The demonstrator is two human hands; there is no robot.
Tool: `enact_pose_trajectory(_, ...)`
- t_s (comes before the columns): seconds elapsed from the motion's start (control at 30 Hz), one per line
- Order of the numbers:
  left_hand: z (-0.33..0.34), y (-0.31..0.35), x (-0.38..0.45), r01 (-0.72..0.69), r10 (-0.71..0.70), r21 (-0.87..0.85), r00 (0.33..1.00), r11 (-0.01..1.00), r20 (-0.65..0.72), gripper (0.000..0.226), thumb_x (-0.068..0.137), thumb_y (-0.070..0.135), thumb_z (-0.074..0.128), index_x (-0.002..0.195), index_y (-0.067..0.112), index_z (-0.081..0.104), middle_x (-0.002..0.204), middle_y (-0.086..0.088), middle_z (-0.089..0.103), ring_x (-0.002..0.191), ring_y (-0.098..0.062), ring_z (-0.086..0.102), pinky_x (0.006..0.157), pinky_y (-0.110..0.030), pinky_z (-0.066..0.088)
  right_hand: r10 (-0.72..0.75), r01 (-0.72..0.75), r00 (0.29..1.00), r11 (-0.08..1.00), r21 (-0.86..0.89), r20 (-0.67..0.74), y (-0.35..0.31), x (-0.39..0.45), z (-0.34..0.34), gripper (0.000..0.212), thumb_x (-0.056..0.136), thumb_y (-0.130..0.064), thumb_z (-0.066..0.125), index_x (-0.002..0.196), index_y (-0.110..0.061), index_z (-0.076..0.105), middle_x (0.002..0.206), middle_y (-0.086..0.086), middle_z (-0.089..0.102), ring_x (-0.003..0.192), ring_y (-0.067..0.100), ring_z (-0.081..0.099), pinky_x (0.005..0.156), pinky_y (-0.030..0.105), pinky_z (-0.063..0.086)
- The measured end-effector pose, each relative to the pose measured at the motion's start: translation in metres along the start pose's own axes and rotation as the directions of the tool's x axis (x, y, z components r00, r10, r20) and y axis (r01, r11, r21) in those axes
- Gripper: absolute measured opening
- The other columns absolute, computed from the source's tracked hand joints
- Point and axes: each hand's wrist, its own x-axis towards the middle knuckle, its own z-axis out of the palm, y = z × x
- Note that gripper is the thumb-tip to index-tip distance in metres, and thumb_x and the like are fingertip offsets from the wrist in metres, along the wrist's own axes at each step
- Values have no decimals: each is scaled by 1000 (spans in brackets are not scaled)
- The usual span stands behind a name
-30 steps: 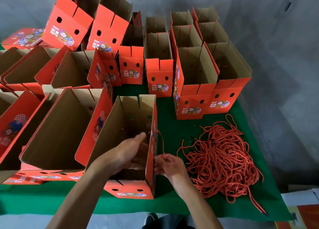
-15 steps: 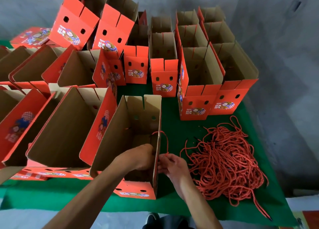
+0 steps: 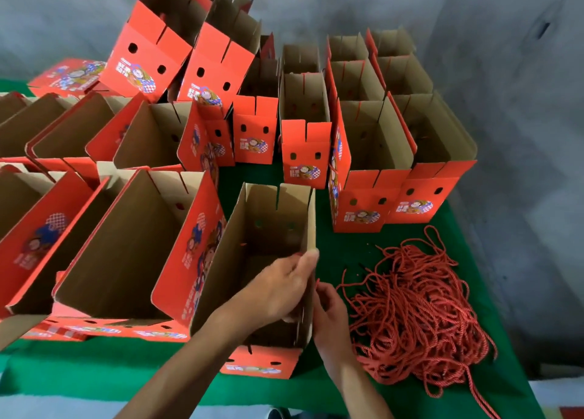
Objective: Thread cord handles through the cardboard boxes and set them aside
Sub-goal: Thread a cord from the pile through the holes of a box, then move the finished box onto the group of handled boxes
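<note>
An open box [image 3: 271,260] is stood on the green cloth [image 3: 94,374] near the table's front edge, its brown inside turned up to the camera and its red printed flap [image 3: 259,363] folded down at the near end. Two round holes are seen in its far wall.

The left hand [image 3: 281,287] is reached inside the box, with fingers laid against the inner face of the right wall and the thumb hooked over that wall's top edge. The wall is pinched lightly between thumb and fingers; a small piece of red cord is glimpsed at the fingertips, but whether it is gripped cannot be told.

The right hand [image 3: 330,312] is held just outside the same wall, touching it, fingers curled together. A short red cord end [image 3: 317,282] is seen at its fingertips, seemingly pinched, though the hold is partly hidden by the cardboard.

A loose heap of red cords [image 3: 417,311] is spread on the cloth just right of the hand. Another open box [image 3: 132,248] lies touching the worked box on its left. More boxes [image 3: 363,172] are stood in rows behind, open ends up, and two [image 3: 177,48] are tilted at the back left. A grey wall [image 3: 505,102] is seen beyond the table.
</note>
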Motion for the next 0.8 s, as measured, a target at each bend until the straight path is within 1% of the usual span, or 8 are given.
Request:
enact_pose_trajectory(0.13,13,10,13,-90,91,154,996,984,1,48,87,65,50,113,28,63,104,0,73,93,-20,73,83,-45,62,-114,115,993,992,48,-20,-8,16,-4,14,103,-9,60,103,-16,73,96,9,76,89,19,72,73,26,56)
enact_pose_trajectory(0.27,14,27,39,-166,176,163,983,973,-46,25,96,40,48,102,21,62,94,-3,73,85,-24,72,81,-51,61,-134,134,991,989,-63,8,-22,43,-14,25,108,-15,51,105,-25,74,100,7,74,96,27,70,79,37,54)
enact_pose_trajectory(0.43,7,48,90,-261,298,164,916,951,-267,30,106,34,46,100,13,66,98,-13,73,94,-36,70,86,-51,58,-94,93,995,995,22,45,-63,77,-19,37,110,-16,44,122,-39,71,125,-7,73,116,9,68,90,23,57)
enact_pose_trajectory(0.5,5,57,108,-280,319,156,879,947,-356,32,106,35,47,98,12,68,95,-12,73,91,-35,70,84,-49,58,-121,116,990,991,72,75,-69,78,-17,37,109,-29,46,145,-31,52,142,-10,63,128,6,60,99,22,54)
enact_pose_trajectory(0.6,2,68,122,-313,366,192,827,930,-427,32,106,35,48,101,13,70,92,-10,74,86,-31,71,80,-46,58,-239,262,965,911,-319,112,-56,66,-9,77,92,-68,58,158,-46,25,154,-36,37,140,-16,35,111,10,33)
enact_pose_trajectory(0.7,-3,68,124,-381,462,269,793,884,-396,34,107,34,45,94,14,69,85,-6,73,79,-28,70,75,-45,59,-296,270,955,818,-508,30,-39,66,0,66,85,-57,74,143,-47,45,136,-31,53,126,-11,51,96,10,44)
enact_pose_trajectory(0.77,-6,59,118,-372,542,447,764,814,-350,34,107,34,42,87,18,65,82,0,71,75,-25,69,73,-43,58,-255,175,961,861,-478,-108,-35,75,5,22,86,-53,73,98,-35,70,93,-16,70,85,2,67,72,26,52)
enact_pose_trajectory(0.8,-9,52,113,-357,589,545,733,759,-340,32,105,33,42,85,20,64,83,3,70,78,-24,68,77,-43,57,-260,164,956,855,-492,-133,-35,80,3,38,88,-56,68,74,-21,65,69,-10,64,61,8,60,59,33,47)
